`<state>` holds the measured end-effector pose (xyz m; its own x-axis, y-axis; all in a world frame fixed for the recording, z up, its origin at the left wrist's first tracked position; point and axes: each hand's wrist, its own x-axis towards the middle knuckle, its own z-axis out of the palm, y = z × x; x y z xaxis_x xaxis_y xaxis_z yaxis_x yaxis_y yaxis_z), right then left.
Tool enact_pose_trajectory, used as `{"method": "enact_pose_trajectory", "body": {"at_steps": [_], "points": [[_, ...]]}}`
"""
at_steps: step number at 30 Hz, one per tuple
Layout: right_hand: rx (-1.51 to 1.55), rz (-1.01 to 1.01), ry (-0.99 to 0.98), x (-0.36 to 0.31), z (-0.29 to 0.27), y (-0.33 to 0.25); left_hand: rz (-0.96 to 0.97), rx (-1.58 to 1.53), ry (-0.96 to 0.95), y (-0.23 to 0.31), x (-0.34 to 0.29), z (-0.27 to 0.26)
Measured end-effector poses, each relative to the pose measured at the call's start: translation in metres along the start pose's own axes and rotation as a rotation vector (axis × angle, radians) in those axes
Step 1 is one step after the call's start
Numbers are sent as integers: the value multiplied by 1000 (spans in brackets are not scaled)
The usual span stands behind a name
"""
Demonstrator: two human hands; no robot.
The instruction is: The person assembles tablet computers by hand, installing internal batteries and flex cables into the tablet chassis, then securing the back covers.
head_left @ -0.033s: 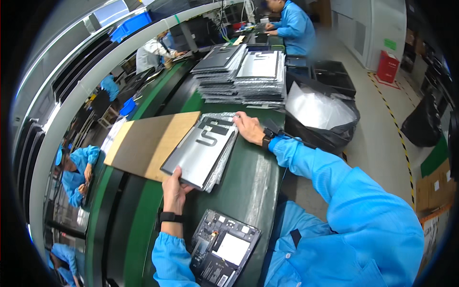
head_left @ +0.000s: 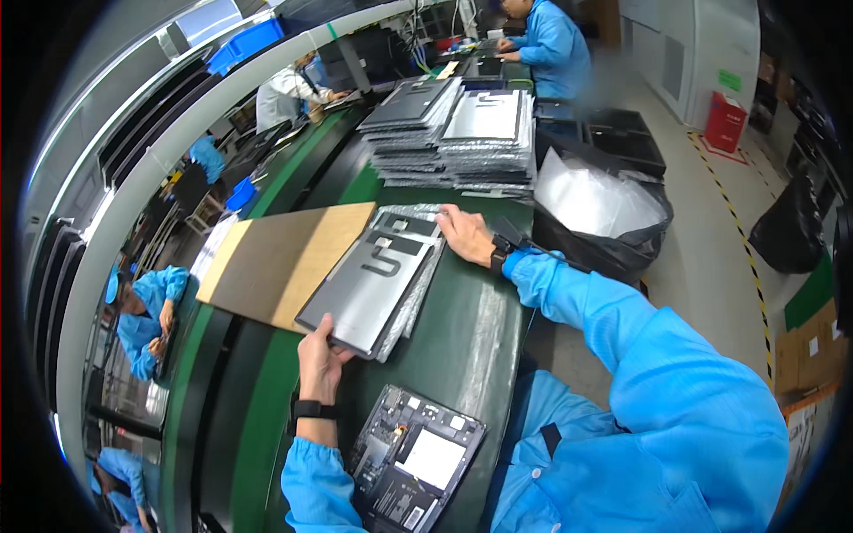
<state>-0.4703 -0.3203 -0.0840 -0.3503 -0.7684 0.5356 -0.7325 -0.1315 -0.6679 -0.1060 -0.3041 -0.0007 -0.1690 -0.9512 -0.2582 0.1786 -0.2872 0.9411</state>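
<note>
A flat screen panel (head_left: 371, 282) with a silver back and a dark U-shaped strip lies on silvery bubble-wrap sleeves (head_left: 410, 311). My left hand (head_left: 321, 362) grips the panel's near corner, thumb on top and fingers beneath. At the far right corner, my right hand (head_left: 466, 236) pinches the edge of the wrap; its fingertips are partly hidden. Closer to me, an opened tablet (head_left: 418, 462) shows its circuit board, a black battery and a white patch. It lies beside my left forearm, touched by neither hand.
A wooden board (head_left: 267, 258) lies left of the panel on the green bench (head_left: 462, 355). Beyond are two tall stacks of wrapped panels (head_left: 487, 147). A black bag of clear plastic (head_left: 604, 204) stands at the right. Several co-workers in blue work along the line.
The top panel has slid slightly toward me with my left hand, baring more of the wrapped layer at its far end. My right hand stays at the far corner.
</note>
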Motion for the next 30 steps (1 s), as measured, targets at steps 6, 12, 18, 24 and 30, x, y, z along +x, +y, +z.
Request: {"method": "enact_pose_trajectory", "body": {"at_steps": [6,12,18,24,30], "points": [[-123,-239,-96,-10,1,-8,-13,-46,97,-5,-55,-61],[279,-179,-216,-20,-22,-88,122,-73,7,-10,-99,-62],[1244,772,-847,-29,-57,-133,141,-192,-25,-8,-120,-63],[897,135,-267,-48,-64,-141,-111,-483,150,-24,-120,-32],[510,211,456,-14,-184,3,2,-369,129,-9,-140,-58]]}}
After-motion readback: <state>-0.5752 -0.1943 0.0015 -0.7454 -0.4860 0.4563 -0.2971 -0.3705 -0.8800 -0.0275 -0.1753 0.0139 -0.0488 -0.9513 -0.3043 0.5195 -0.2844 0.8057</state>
